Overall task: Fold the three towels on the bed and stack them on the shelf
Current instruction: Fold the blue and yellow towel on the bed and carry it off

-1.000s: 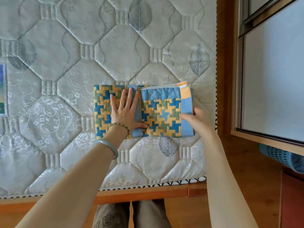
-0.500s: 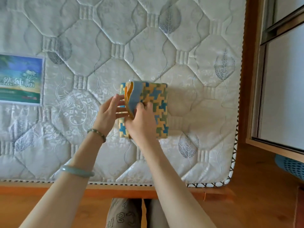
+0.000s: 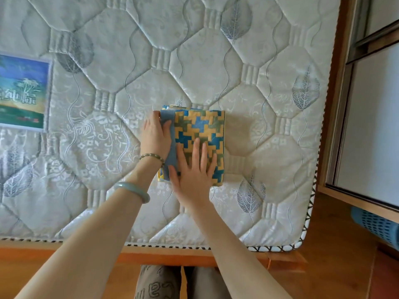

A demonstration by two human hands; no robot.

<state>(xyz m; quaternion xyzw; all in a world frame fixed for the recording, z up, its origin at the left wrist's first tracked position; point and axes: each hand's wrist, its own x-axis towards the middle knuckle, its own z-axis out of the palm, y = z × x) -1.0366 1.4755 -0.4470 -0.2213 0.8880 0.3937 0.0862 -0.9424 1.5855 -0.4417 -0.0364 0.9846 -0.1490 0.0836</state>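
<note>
Right hand (image 3: 194, 169) presses towel (image 3: 200, 126) flat; left hand (image 3: 155, 137) perhaps pinches its edge.

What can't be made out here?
Head view:
- other two towels, shelf: outside the frame.
- towel layers under the top fold: covered by the fold and the flat right hand.
- left hand grip: fingertips hidden at the towel's left edge; pinching or pressing, unclear.
- mattress label: cut by left edge, text blurred.
- blue basket: partly under the cabinet, cut by right edge.
</note>
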